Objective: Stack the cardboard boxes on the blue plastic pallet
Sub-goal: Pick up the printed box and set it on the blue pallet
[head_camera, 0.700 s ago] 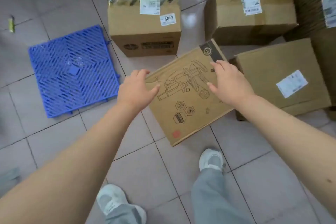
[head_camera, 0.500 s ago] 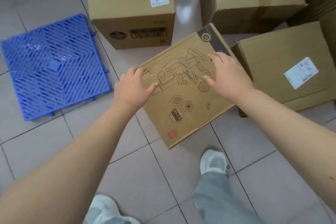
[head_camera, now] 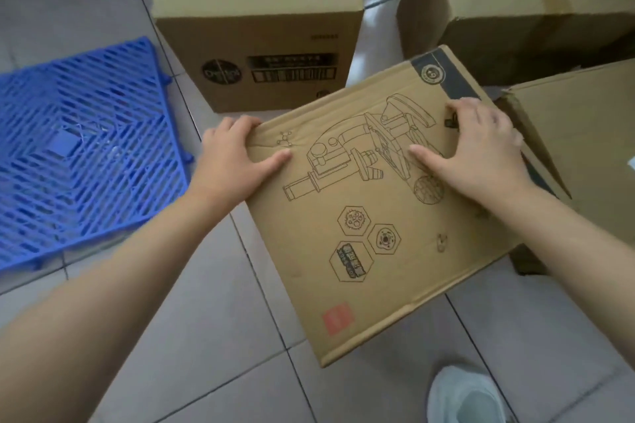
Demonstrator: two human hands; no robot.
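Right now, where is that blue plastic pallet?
The blue plastic pallet lies flat on the tiled floor at the left of the head view, bare, just left of the box labelled 5842 and beside the left hand.

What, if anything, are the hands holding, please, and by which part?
The microscope box: left hand grips its far-left corner, right hand its far right edge, thumbs on top.

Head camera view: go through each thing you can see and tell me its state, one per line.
Pallet: flat on the floor, nothing on it.
Printed box: gripped at both sides.
Left hand: on the box's left edge.
Right hand: on its right edge.
5842 box: closed, on the floor.
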